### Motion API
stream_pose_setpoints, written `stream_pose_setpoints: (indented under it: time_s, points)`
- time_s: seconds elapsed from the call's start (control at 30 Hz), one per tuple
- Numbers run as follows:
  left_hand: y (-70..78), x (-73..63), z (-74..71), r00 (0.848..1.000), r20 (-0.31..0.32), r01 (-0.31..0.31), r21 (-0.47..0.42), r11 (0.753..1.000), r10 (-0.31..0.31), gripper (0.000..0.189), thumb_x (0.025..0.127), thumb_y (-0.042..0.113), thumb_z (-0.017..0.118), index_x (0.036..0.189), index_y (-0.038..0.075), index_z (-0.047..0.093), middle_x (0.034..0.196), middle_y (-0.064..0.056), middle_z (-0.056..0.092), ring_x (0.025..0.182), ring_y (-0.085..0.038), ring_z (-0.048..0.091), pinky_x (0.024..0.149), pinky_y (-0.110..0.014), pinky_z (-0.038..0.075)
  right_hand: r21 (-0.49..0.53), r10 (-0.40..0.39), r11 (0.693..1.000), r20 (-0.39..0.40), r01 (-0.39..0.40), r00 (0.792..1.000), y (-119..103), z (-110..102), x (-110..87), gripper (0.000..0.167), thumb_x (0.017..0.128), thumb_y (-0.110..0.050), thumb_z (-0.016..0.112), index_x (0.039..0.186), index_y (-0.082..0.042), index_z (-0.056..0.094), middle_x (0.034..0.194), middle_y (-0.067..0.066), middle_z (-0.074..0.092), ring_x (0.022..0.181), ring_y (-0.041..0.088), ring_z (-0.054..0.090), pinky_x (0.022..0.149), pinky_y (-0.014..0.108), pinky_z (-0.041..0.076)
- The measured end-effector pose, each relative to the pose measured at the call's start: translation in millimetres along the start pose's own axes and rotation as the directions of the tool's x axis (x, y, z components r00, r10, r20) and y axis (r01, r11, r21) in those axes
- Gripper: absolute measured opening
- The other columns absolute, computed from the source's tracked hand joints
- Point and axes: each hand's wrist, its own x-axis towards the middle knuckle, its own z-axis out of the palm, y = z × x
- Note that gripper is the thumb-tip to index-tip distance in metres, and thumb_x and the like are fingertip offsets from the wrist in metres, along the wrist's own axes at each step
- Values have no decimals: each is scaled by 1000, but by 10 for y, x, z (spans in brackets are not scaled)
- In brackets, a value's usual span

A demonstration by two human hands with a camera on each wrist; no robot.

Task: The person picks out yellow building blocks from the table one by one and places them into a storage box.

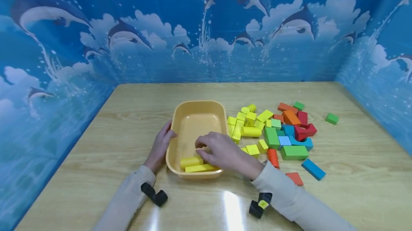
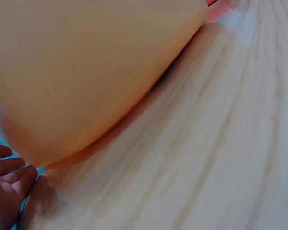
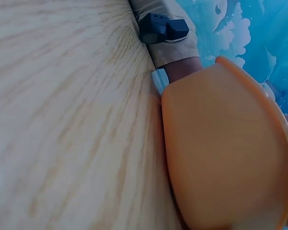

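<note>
A beige plastic tub [image 1: 222,111] stands on the table, with a yellow cylinder [image 1: 190,162] and a long yellow block [image 1: 201,168] at its near end. My left hand [image 1: 160,145] grips its left side, thumb over the rim and fingers along the outer wall. In the left wrist view, part of that hand [image 2: 12,184] shows beside the tub's wall [image 2: 81,72]. Reaching in over the right rim, my right hand [image 1: 222,150] has curved fingers and thumb just above the yellow pieces. Whether the pale patch between them is a block or the tub cannot be made out.
Right of the tub lie several yellow blocks [image 1: 251,131]. Beyond them are green [image 1: 294,153], blue [image 1: 313,169], red [image 1: 273,157] and orange [image 1: 291,118] blocks. A dolphin-printed curtain [image 1: 206,55] encloses the table's back and sides.
</note>
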Motion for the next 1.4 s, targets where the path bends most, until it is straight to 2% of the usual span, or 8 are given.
stream_pose_setpoints:
  time_s: [0.17, 0.3, 0.37, 0.47, 0.57, 0.73, 0.97, 1.4]
  points:
    - [9, 8, -15, 1000, -4, -5, 13, 1000, 5, 65, 83, 5, 42, 147, 0, 34, 146, -22, 40, 127, -33, 43, 108, -44, 33, -31, 23, 999, -162, -28, 987, 141, -227, 30, 14, 88, -15, 68, 101, -10, 69, 105, 4, 68, 104, 23, 58, 91, 38, 47]
    - [30, -5, -25, 1000, -8, 24, 2, 1000, -24, 65, 84, 7, 41, 148, 1, 32, 148, -20, 38, 129, -32, 41, 109, -43, 31, -109, 261, 954, -155, -280, 953, 358, -517, 13, 26, 88, -17, 69, 113, -9, 67, 126, 13, 59, 120, 36, 47, 100, 53, 38]
    - [34, -12, -31, 999, -10, 40, -3, 999, -40, 65, 85, 8, 41, 149, 3, 31, 150, -19, 37, 131, -32, 41, 110, -43, 31, -179, 420, 887, -70, -426, 905, 475, -626, -15, 34, 89, -21, 67, 122, -11, 64, 139, 18, 48, 129, 42, 36, 102, 61, 30]
    - [33, -29, -33, 999, -3, 54, -5, 999, -54, 65, 86, 8, 40, 150, 3, 30, 151, -18, 35, 132, -31, 39, 111, -43, 30, -272, 595, 786, 88, -555, 799, 626, -704, -62, 44, 91, -25, 65, 132, -13, 57, 149, 21, 34, 134, 49, 23, 102, 69, 22]
    - [18, -49, -32, 999, -3, 49, -13, 999, -49, 66, 85, 7, 40, 149, 1, 30, 150, -20, 35, 131, -33, 40, 110, -45, 30, -296, 637, 762, 185, -576, 748, 718, -717, -88, 48, 92, -23, 64, 137, -13, 52, 146, 23, 36, 130, 48, 32, 99, 67, 31]
    - [4, -60, -21, 1000, -9, 27, -20, 999, -27, 65, 84, 6, 41, 148, 1, 33, 148, -20, 39, 128, -33, 43, 108, -44, 33, -284, 615, 783, 217, -553, 758, 773, -720, -96, 49, 90, -18, 67, 136, -10, 51, 133, 20, 47, 110, 34, 53, 87, 49, 50]
    - [1, -26, -13, 1000, 1, 9, -8, 1000, -9, 62, 85, 6, 41, 147, 1, 36, 146, -20, 41, 127, -32, 44, 108, -43, 33, -311, 607, 790, 269, -529, 748, 824, -753, -163, 44, 78, -12, 78, 118, -9, 59, 115, 14, 54, 95, 27, 51, 75, 40, 50]
    - [16, -3, 5, 1000, 8, 22, -2, 1000, -22, 61, 85, 7, 41, 146, 1, 37, 144, -21, 43, 124, -33, 46, 105, -44, 36, -275, 567, 818, 239, -505, 789, 940, -778, -198, 26, 72, -17, 84, 85, -12, 62, 95, 9, 56, 83, 25, 50, 65, 32, 47]
